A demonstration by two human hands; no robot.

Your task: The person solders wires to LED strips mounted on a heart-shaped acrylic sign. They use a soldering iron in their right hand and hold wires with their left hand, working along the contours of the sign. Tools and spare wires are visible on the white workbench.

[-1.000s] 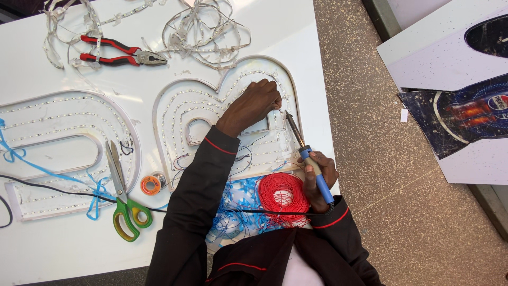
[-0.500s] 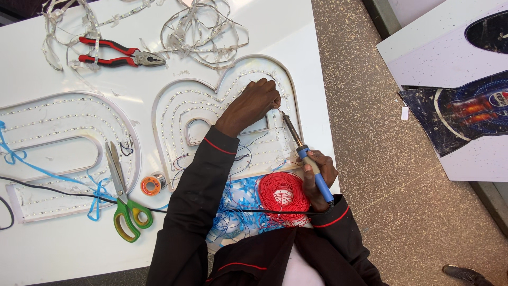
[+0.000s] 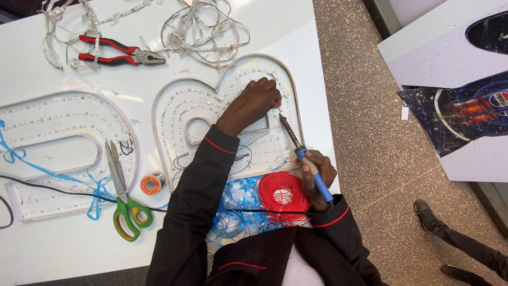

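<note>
A white channel letter (image 3: 174,100) lined with rows of LED strip lies on the white table (image 3: 63,249). My left hand (image 3: 253,103) rests inside it near its upper right curve, fingers pinched on a strip or wire. My right hand (image 3: 316,177) grips a blue-handled soldering iron (image 3: 304,153). Its tip points up to the spot by my left fingertips. A coil of red wire (image 3: 283,193) and loose blue wire (image 3: 233,204) lie by my right wrist.
A second LED-lined letter (image 3: 53,116) lies at left. Green-handled scissors (image 3: 124,196), an orange solder spool (image 3: 151,184), red pliers (image 3: 114,53) and scrap strip tangles (image 3: 203,24) sit around. Another person's legs and shoes (image 3: 460,243) stand on the speckled floor at lower right. Printed boards (image 3: 455,74) lie right.
Another person's legs have stepped into view at lower right. My hands and the soldering iron stay almost where they were.
</note>
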